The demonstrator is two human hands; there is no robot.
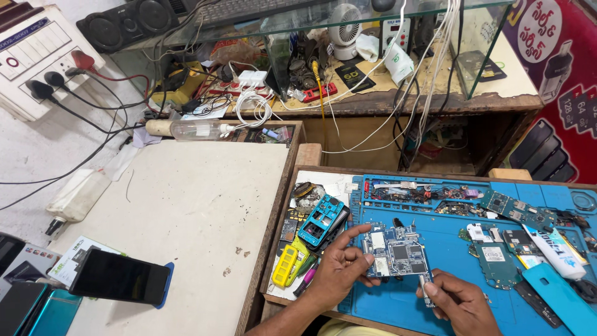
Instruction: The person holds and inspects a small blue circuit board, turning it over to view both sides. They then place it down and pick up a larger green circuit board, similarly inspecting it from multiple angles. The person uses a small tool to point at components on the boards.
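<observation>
Nearest the viewer, the left hand grips a blue circuit board by its left edge, thumb above and fingers below, holding it just over a blue work mat on the desk. Beside it, the right hand is closed around a thin metal tool, whose tip sits at the lower right corner of the board. Left of the board, at the mat's edge, lie a blue phone frame, a yellow plastic part and a pink-tipped pen. Right of the board, on the mat, rest a second, greenish circuit board, a white tube and a flat light-blue cover. Farther left, on the pale desk surface, a dark phone leans on a blue stand. Beyond the mat, its rear compartments hold small loose parts. Farther back, a clear bottle lies on its side, and a glass-topped shelf carries tangled white cables, a small white fan and a black speaker. At far left, a white switchboard carries black plugs.
</observation>
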